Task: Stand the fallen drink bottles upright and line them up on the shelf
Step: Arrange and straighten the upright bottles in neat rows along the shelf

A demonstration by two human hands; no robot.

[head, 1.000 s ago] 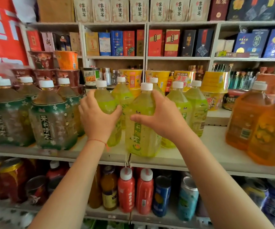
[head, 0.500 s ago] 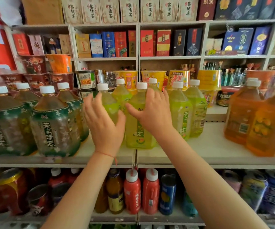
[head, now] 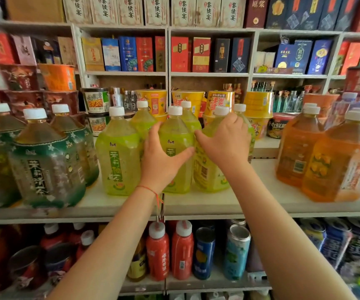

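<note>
Both arms extended forward; left hand (head: 161, 156) curled, thumb spread; right hand (head: 225, 140) curled, gripping.

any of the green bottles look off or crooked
None has fallen; all stand upright. One oddity: the front right green bottle, under the right hand, shows its barcode side forward, while the left one shows its label.

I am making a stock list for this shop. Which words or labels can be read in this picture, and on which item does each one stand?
"茉莉柚茶" on the front left green bottle.
"茉莉清茶" on the dark tea bottle at the left.
"黎侯宴" on the pale boxes on the top shelf.
"原浆" on the dark red box at the upper right.
The small brand mark on the green bottles, the bowl-noodle tubs, the barcodes and the lower-shelf cans are too blurred or small to read.
</note>
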